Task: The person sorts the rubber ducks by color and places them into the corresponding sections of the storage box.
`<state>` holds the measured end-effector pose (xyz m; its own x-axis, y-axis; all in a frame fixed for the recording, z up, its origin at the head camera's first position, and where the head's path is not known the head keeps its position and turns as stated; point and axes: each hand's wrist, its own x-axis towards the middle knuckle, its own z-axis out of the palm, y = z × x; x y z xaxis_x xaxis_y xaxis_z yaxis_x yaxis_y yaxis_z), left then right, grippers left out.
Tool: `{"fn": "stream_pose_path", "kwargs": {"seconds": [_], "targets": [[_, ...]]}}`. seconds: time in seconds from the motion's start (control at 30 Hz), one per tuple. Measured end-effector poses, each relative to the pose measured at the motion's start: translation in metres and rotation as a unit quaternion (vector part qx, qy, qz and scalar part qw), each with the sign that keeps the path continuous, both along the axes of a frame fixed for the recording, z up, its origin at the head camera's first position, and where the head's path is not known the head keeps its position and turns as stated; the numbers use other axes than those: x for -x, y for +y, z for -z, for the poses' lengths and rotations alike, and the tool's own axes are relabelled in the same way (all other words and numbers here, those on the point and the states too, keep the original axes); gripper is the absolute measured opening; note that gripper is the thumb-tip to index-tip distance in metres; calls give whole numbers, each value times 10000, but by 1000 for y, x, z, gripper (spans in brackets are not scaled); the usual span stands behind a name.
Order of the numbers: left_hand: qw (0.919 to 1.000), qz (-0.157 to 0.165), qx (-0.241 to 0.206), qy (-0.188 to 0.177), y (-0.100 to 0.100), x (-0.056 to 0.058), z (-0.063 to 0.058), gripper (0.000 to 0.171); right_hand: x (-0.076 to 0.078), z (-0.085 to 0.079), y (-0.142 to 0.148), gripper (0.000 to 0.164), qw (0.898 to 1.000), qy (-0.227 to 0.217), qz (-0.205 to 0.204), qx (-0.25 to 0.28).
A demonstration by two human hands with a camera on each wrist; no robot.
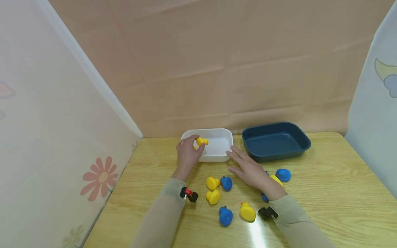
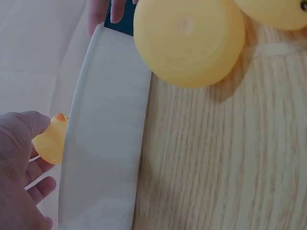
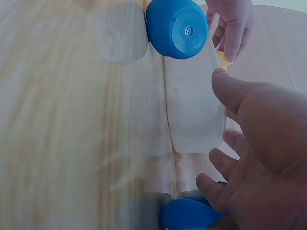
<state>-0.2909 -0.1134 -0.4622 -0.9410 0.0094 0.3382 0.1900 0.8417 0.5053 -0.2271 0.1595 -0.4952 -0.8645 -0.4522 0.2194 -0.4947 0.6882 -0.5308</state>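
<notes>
My left hand (image 1: 188, 154) pinches a yellow rubber duck (image 1: 201, 141) between thumb and fingers, over the left part of a white tray (image 1: 214, 158). Another bit of yellow shows by the thumb, mostly hidden by the hand. In the left wrist view the held duck (image 2: 52, 140) overlaps the tray's rim. Fingers spread and relaxed, my right hand (image 1: 250, 169) has its fingertips right at the tray's front right corner and holds nothing. Below that hand lie blue ducks, one of them (image 1: 283, 175) in plain sight, and a yellow duck (image 1: 276, 179) partly covered by the wrist.
A dark blue tray (image 1: 276, 156) stands to the right of the white one. Nearer on the wooden table (image 1: 335, 193) lie several tipped-over ducks, among them a yellow one (image 1: 247, 212) and blue ones (image 1: 225, 216). A cloth wall (image 1: 217, 86) rises behind the trays.
</notes>
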Motion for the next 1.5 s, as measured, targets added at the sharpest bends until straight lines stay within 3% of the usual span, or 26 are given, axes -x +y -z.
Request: {"fn": "stream_pose_path", "kwargs": {"seconds": [0.17, 0.4, 0.87, 1.2, 1.4, 1.5], "targets": [[10000, -19, 22, 25, -3, 5, 5, 45, 1, 2, -2, 67, 10000, 15, -13, 7], [9991, 146, -152, 379, -13, 4, 9, 47, 1, 0, -3, 67, 10000, -7, -12, -54], [9965, 200, -652, 478, -50, -15, 24, 58, 4, -4, -4, 68, 9999, -41, 2, -157], [9941, 309, -1035, 87, -63, -25, 35, 67, 0, -5, -3, 67, 9999, -2, -28, -138], [9850, 433, -1638, -314, -64, -23, 42, 74, -2, -5, 0, 67, 10000, 1, -5, -76], [9827, 460, -1728, -491, -63, -23, 46, 76, -2, -6, 0, 66, 10000, -17, 3, -89]]}}
